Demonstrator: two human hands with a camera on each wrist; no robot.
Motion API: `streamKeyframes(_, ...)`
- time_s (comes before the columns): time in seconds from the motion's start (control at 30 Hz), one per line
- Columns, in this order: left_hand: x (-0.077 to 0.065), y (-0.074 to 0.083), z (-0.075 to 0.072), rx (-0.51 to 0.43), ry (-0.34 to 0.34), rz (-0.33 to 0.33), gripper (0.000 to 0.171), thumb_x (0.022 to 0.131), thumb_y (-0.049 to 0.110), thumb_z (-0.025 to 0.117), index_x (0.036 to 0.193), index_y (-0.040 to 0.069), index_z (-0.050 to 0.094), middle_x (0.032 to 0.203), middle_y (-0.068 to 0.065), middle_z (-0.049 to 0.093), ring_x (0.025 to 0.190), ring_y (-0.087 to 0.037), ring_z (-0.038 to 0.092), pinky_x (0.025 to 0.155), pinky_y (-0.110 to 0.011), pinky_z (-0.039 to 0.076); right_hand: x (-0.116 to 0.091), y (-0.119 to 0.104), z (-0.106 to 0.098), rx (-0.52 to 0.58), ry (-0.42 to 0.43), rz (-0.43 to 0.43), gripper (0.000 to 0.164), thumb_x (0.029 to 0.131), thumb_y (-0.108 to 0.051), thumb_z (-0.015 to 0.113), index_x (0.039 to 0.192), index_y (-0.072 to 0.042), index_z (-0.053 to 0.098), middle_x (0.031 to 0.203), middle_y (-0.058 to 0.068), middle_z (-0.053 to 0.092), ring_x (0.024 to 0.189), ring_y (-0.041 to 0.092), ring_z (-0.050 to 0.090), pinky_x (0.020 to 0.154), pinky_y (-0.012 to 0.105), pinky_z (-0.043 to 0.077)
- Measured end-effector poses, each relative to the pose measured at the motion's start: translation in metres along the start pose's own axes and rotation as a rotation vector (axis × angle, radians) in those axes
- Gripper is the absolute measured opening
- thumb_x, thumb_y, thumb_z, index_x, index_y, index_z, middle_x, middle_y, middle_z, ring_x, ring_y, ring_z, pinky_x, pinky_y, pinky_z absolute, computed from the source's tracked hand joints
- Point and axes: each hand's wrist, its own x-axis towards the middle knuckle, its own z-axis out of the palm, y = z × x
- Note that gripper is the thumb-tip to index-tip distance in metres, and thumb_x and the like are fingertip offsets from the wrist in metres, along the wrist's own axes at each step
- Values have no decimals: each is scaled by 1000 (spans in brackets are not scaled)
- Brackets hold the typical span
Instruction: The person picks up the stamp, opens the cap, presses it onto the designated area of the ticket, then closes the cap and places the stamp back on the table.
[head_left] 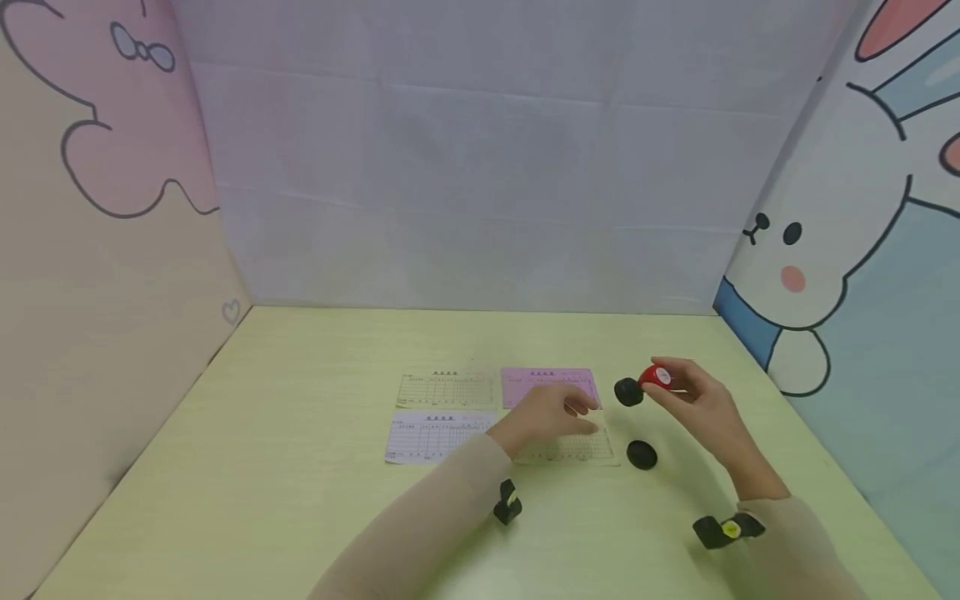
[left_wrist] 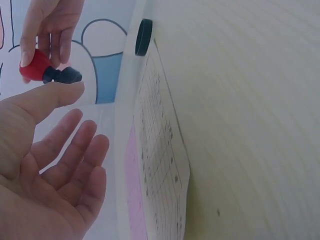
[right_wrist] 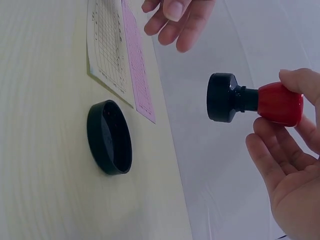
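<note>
A self-inking-style stamp with a red handle (right_wrist: 280, 104) and a round black head (right_wrist: 221, 97) is held by my right hand (head_left: 701, 408), thumb and fingertips pinching the red part. The stamp is tilted sideways above the table's right side, its black head pointing left. Below it on the table lies a round black cap (head_left: 642, 455), hollow side up in the right wrist view. My left hand (head_left: 551, 414) hovers over the right-hand forms with fingers loosely bent and nothing in them. Under it are a pink form (head_left: 517, 385) and a pale yellow form (head_left: 577, 450), partly hidden.
To the left lie two more printed forms, a cream one (head_left: 446, 390) at the back and a white one (head_left: 431, 437) in front. The pale table (head_left: 225, 467) is bounded by a white cloth wall (head_left: 480, 192) behind and cartoon-printed panels on both sides.
</note>
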Motion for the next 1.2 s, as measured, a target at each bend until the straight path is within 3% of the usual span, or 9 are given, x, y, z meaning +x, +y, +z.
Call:
streamKeyframes(0.2,-11,-17,-27,31,25,33,33,91,27,76,123,19,71,116,6,69,108,-11,61,95,-28,49,3,-3,7,28,-12,-28,52,97,-30,69,143,-10,54,122,16,63,105,28,62,80,11,49)
streamKeyframes(0.47,-33,-37,-68,51,112,36,32,97,28,68,128,22,67,128,4,65,122,-18,57,103,-42,44,7,-5,16,50,-19,-59,50,97,-28,69,141,-9,56,119,15,64,99,10,61,81,13,51)
streamKeyframes(0.8,-56,-76,-114,147,182,45,33,99,27,66,130,19,66,131,2,63,125,-21,54,105,-46,43,13,-10,30,116,-66,-71,50,98,-28,69,143,-11,55,123,14,64,103,29,63,82,18,53)
streamKeyframes(1.2,-90,-129,-164,311,218,6,35,99,17,64,132,7,64,134,-11,60,128,-34,51,105,-54,41,18,-15,45,142,-78,-106,49,97,-27,69,141,-10,56,120,14,65,99,25,64,82,18,53)
